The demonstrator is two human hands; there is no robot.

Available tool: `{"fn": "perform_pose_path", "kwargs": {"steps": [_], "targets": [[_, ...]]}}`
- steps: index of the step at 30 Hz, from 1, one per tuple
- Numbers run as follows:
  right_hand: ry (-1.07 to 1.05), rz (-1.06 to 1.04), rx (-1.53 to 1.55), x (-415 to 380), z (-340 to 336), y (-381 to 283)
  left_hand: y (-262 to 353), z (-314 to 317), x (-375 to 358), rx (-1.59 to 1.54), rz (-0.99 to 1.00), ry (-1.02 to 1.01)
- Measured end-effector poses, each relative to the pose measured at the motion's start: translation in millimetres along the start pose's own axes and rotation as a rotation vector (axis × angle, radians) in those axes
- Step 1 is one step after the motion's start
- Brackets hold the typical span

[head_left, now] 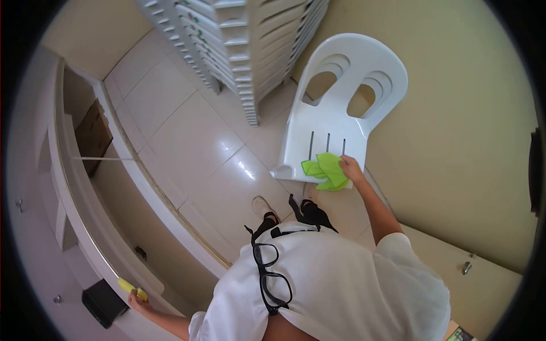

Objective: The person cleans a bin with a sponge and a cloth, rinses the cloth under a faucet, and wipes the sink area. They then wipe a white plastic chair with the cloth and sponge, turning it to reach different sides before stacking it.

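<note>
A white plastic chair point(324, 136) with two oval openings in its backrest and slots in its seat stands ahead of me, to the right. My right hand point(351, 169) grips a bright green cloth point(330, 170), which lies bunched over the front of the seat and hangs past its edge. Far to the lower left, my left hand point(138, 301) has its fingers closed round a small yellow object point(126, 285) whose kind I cannot make out. It is at the edge of a white counter, beside a black box-like item point(104, 303).
A tall stack of white plastic chairs point(236, 51) rises at the top. Along the left runs a curved-looking white cabinet point(71, 193) with an open compartment holding a brown cardboard box point(94, 136). A beige wall point(455, 125) borders the right, above a low cabinet door point(455, 273).
</note>
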State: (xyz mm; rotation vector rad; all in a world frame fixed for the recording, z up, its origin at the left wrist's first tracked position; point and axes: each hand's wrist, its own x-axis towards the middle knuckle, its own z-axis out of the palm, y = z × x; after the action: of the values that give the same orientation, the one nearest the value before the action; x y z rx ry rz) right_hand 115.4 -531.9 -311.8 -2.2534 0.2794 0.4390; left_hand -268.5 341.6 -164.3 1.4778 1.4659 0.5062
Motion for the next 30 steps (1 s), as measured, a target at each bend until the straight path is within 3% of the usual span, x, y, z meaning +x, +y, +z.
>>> {"fn": "perform_pose_path", "kwargs": {"steps": [1, 3, 5, 8, 9, 11, 12, 13, 14, 16, 18, 20, 21, 24, 25, 30], "targets": [[0.081, 0.067, -0.059, 0.3, -16.7, 9.0, 18.9, 40.1, -24.7, -0.16, -0.038, -0.165], [0.159, 0.146, -0.108, -0.3, -39.3, 25.1, 56.4, 151.0, -84.2, -0.125, -0.04, -0.235], [0.501, 0.162, -0.643, 7.3, -50.7, 43.8, 60.2, 260.8, -131.4, -0.231, -0.042, -0.645], [0.594, 0.03, -0.378, 39.8, -40.4, 65.8, 46.9, 423.7, -229.2, 0.055, -0.186, -0.924], [0.597, -0.055, -0.253, 50.0, -31.5, 65.6, 41.6, 475.9, -273.1, 0.194, -0.111, -1.012], [0.576, -0.135, -0.047, 65.5, -8.1, 39.7, 18.3, 561.3, -340.9, 0.174, 0.021, -1.321], [0.555, -0.132, 0.031, 65.8, -4.7, 11.9, 6.5, 608.1, -374.9, 0.418, 0.102, -1.293], [0.544, -0.14, 0.1, 66.8, -3.6, -8.8, -4.5, 642.4, -407.5, 0.252, 0.161, -1.386], [0.529, -0.148, 0.168, 69.7, 0.4, -20.4, -51.3, 689.1, -412.8, 0.306, 0.645, -1.35], [0.466, -0.161, 0.221, 83.1, 15.5, -18.0, -7.8, 724.8, -490.9, 0.596, 1.014, -1.101], [0.404, -0.17, 0.279, 100.8, 31.1, -8.2, -19.6, 763.6, -516.0, 0.611, 1.024, -1.037], [0.335, -0.389, 0.192, 121.3, 45.6, 0.6, -34.6, 782.5, -515.4, 0.631, 1.031, -0.971], [0.195, -0.361, 0.183, 128.5, 50.2, 1.6, -47.2, 789.6, -509.6, 0.655, 1.05, -0.893], [0.105, -0.305, 0.288, 168.1, 109.2, 30.6, -61.1, 787.9, -489.2, 0.751, 1.137, -0.758], [0.177, -0.414, -0.184, 165.5, 96.3, 11.6, -59.9, 785.2, -482.2, 0.771, 1.144, -0.746], [0.083, -0.313, -0.362, 207.1, 80.6, -27.7, -37.7, 809.8, -468.4, 0.756, 1.378, -0.725]]}}
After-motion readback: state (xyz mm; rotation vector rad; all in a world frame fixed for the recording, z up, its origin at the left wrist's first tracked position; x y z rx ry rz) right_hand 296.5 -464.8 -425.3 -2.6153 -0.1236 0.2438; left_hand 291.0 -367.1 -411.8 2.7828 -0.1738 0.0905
